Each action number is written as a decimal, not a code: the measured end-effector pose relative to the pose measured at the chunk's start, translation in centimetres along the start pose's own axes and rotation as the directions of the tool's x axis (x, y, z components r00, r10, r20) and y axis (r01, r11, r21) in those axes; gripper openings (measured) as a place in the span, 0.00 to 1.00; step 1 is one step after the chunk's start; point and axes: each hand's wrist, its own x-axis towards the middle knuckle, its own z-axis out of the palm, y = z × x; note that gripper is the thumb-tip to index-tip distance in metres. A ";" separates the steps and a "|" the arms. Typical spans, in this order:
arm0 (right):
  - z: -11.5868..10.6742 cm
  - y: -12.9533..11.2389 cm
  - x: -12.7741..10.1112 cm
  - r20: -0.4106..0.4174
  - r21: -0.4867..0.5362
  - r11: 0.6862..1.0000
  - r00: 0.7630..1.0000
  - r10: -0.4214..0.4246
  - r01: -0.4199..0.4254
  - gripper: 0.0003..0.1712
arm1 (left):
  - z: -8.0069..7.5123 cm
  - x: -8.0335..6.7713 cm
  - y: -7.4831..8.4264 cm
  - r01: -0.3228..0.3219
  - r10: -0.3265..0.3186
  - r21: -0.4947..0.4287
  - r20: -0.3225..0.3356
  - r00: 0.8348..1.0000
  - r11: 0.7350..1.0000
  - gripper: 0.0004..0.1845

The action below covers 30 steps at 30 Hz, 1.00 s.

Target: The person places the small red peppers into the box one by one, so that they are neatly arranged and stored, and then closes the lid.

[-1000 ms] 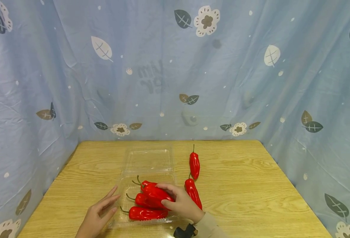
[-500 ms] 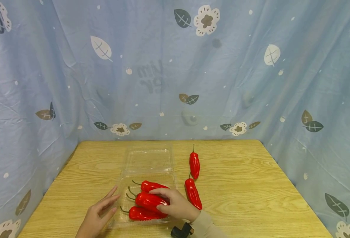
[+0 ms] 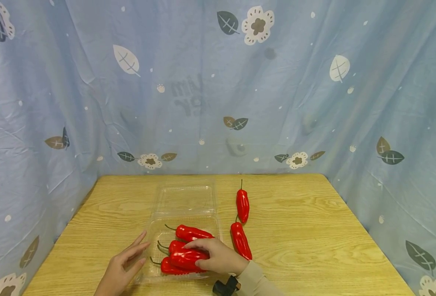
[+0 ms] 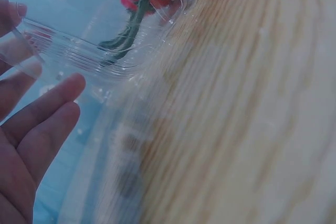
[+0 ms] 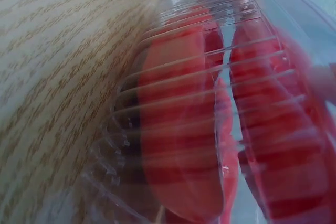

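Peppers, red: three lay in the clear tray [image 3: 152, 234] on the wooden table [image 3: 314, 238]. Right hand [image 3: 219, 257] gripped the top pepper [image 3: 186, 259], fingers curled over it. Left hand [image 3: 119, 269] rested with fingers straight against the tray's left wall, apparently touching. Two loose peppers [image 3: 242, 205] lay just right of the tray.
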 end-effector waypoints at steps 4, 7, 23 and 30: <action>0.0 0.0 0.1 0.006 -0.071 0.997 1.000 -0.019 0.019 0.24 | 0.0 0.0 0.0 0.004 -0.004 0.004 0.000 1.000 1.000 0.18; 0.0 0.0 0.1 0.008 -0.121 0.992 1.000 -0.024 0.024 0.24 | 0.0 0.1 0.0 0.013 -0.013 0.002 0.000 1.000 1.000 0.18; 0.2 -0.3 0.1 0.046 -0.263 0.965 0.999 0.004 0.008 0.27 | 0.1 0.0 -0.1 0.021 -0.021 0.014 0.004 1.000 1.000 0.18; 0.3 -0.1 0.2 0.033 -0.245 0.969 0.999 0.013 -0.004 0.28 | 0.1 0.0 0.0 0.061 -0.061 0.030 -0.010 0.998 0.998 0.18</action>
